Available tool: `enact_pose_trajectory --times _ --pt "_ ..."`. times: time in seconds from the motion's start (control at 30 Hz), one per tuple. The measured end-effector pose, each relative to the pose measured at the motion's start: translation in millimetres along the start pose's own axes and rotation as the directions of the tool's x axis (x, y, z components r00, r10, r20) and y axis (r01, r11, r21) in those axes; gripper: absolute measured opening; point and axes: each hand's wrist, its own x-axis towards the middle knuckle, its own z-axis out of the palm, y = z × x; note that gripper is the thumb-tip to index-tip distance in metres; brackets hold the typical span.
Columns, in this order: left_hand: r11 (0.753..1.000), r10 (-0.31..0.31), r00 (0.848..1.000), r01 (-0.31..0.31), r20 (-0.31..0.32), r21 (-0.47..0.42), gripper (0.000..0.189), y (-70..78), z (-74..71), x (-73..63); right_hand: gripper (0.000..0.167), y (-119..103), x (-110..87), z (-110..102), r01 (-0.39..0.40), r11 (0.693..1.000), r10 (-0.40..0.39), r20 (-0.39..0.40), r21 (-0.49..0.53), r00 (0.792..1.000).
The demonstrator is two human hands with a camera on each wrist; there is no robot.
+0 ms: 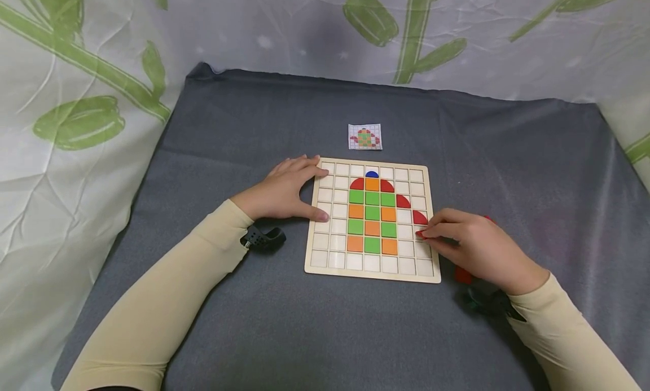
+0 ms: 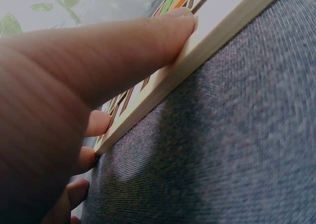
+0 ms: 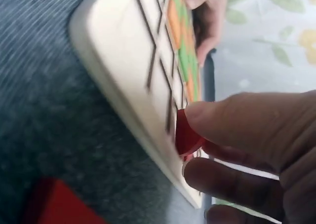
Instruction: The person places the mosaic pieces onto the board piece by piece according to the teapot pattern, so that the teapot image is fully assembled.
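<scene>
A pale wooden grid board (image 1: 373, 275) lies on the cloth. My left hand (image 1: 284, 190) is at its left side, thumb resting on the edge and fingers spread at the upper left corner. My right hand (image 1: 474, 244) pinches a red rounded tile (image 3: 185, 135) between thumb and fingers, over the board's right column. Just above that tile sits a red quarter-circle tile (image 1: 419, 217), with another red quarter-circle tile (image 1: 403, 201) up and left of it. Green squares (image 1: 372, 212) and orange squares (image 1: 372, 228) fill three middle columns, topped by a blue half-circle tile (image 1: 372, 174).
Behind the board lies a small picture card (image 1: 365, 137) showing a coloured grid pattern. A loose red piece (image 1: 462, 275) rests on the grey cloth (image 1: 264, 334) beside the board, partly under my right hand. White curtains with green leaves (image 1: 370, 18) surround the table.
</scene>
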Motion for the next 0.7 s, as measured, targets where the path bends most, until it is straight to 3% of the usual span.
enact_pose_trajectory --times 0.2,0.7 --pt "1.0 -0.001 1.0 0.001 -0.001 0.0 0.103 -0.5 0.2 0.7 0.028 2.4 -1.6 5.2 0.017 1.0 -0.015 0.05 -0.02 0.999" --pt "1.0 -0.001 1.0 0.001 0.002 0.003 0.102 1.8 -1.2 -0.4 0.027 -1.0 0.3 9.8 -0.026 0.999 0.027 0.032 -0.027 0.999"
